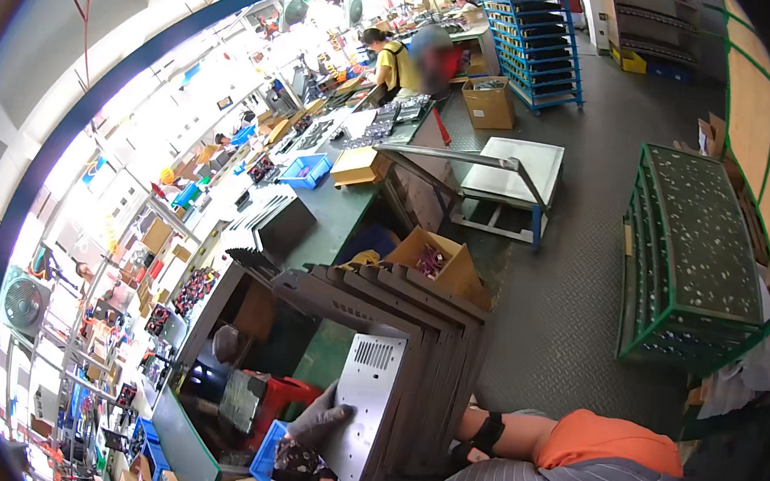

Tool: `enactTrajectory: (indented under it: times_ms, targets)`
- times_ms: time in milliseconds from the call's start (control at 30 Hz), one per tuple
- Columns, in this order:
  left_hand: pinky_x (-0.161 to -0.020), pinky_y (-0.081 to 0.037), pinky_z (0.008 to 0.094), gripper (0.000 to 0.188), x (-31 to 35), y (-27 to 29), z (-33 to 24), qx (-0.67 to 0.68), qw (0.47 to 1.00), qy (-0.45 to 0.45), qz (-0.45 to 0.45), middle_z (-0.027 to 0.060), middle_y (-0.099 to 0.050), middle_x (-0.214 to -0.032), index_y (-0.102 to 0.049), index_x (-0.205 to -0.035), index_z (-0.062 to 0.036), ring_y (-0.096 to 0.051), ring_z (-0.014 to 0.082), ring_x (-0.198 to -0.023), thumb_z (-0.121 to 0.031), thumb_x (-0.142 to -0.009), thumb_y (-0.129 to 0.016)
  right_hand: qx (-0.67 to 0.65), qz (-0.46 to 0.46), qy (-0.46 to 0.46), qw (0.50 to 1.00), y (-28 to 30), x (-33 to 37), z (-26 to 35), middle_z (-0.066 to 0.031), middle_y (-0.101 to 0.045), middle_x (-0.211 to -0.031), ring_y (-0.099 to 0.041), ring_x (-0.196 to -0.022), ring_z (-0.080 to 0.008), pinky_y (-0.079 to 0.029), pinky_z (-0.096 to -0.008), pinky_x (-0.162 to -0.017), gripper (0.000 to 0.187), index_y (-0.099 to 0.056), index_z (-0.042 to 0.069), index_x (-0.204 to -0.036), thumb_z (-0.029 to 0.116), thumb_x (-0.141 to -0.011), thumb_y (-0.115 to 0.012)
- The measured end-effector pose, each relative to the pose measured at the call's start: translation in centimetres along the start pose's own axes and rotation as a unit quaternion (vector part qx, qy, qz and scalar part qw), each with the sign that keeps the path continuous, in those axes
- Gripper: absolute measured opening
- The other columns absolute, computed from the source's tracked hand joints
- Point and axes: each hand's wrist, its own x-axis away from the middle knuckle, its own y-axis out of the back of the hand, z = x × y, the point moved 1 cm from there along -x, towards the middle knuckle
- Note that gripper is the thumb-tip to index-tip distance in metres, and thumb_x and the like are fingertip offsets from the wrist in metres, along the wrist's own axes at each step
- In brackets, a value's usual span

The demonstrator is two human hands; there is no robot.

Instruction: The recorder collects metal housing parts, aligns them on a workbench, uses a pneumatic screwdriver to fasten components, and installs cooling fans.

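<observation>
My left hand, in a grey glove, grips the edge of a silver sheet-metal panel, with the thumb against its face. The panel has a block of vent slots near its top and several small holes. Directly behind it stand several darker metal panels with bent edges, close together like a stack. My right forearm, with a black wrist band, reaches in behind the stack from the right. The panels hide my right hand and its fingers.
A long green workbench on the left carries a blue bin and dark panels. Beyond the stack are a carton and a trolley. A green-framed rack stands right; people work farther back.
</observation>
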Motion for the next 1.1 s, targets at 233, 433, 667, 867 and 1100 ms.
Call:
enactTrajectory:
  times_ms: [233, 433, 667, 867, 1100]
  targets:
    - [-0.100, -0.035, 0.0340, 0.100, -14.8, 15.8, -7.9, -0.020, 0.999, 0.009, 0.024, 0.0119, -0.047, -0.128, -0.028, -0.137, 0.0002, -0.044, 0.0204, -0.118, -0.043, -0.064, -0.081, -0.017, -0.017, 0.018, 1.000, -3.3, -21.4, 7.9, -0.0198, -0.052, -0.122, -0.048, -0.116, -0.0322, -0.036, -0.0389, -0.100, 0.037, -0.052, 0.016, -0.124, 0.027, -0.094, -0.035]
    - [-0.098, -0.036, 0.0316, 0.104, -26.0, 28.0, -11.7, -0.135, 0.987, -0.015, 0.082, 0.0116, -0.046, -0.128, -0.028, -0.137, 0.0013, -0.044, 0.0183, -0.117, -0.060, -0.065, -0.072, -0.034, -0.063, 0.030, 0.997, -5.2, -34.0, 12.4, -0.0204, -0.052, -0.122, -0.048, -0.116, -0.0326, -0.036, -0.0388, -0.100, 0.036, -0.052, 0.016, -0.123, 0.027, -0.093, -0.035]
    - [-0.099, -0.035, 0.0315, 0.107, -38.2, 41.7, -14.4, -0.115, 0.981, 0.050, 0.147, 0.0118, -0.045, -0.130, -0.028, -0.137, 0.0025, -0.043, 0.0184, -0.118, -0.063, -0.064, -0.071, -0.095, -0.160, 0.053, 0.981, -7.6, -47.6, 14.8, -0.0211, -0.052, -0.122, -0.048, -0.116, -0.0330, -0.036, -0.0388, -0.100, 0.036, -0.052, 0.016, -0.123, 0.027, -0.093, -0.035]
    - [-0.097, -0.038, 0.0320, 0.095, -48.2, 53.6, -15.2, -0.090, 0.958, 0.100, 0.255, 0.0113, -0.049, -0.125, -0.033, -0.136, 0.0005, -0.047, 0.0178, -0.114, -0.061, -0.072, -0.066, -0.125, -0.247, 0.043, 0.960, -10.9, -57.0, 16.3, -0.0217, -0.052, -0.121, -0.048, -0.116, -0.0335, -0.036, -0.0387, -0.100, 0.036, -0.052, 0.016, -0.123, 0.027, -0.093, -0.035]
    - [-0.099, -0.036, 0.0329, 0.093, -55.4, 59.8, -15.4, -0.135, 0.945, 0.084, 0.287, 0.0129, -0.049, -0.126, -0.034, -0.136, 0.0002, -0.045, 0.0195, -0.118, -0.063, -0.074, -0.062, -0.095, -0.294, 0.042, 0.950, -12.3, -64.4, 18.5, -0.0224, -0.052, -0.121, -0.048, -0.115, -0.0339, -0.037, -0.0387, -0.100, 0.036, -0.052, 0.016, -0.123, 0.027, -0.093, -0.036]
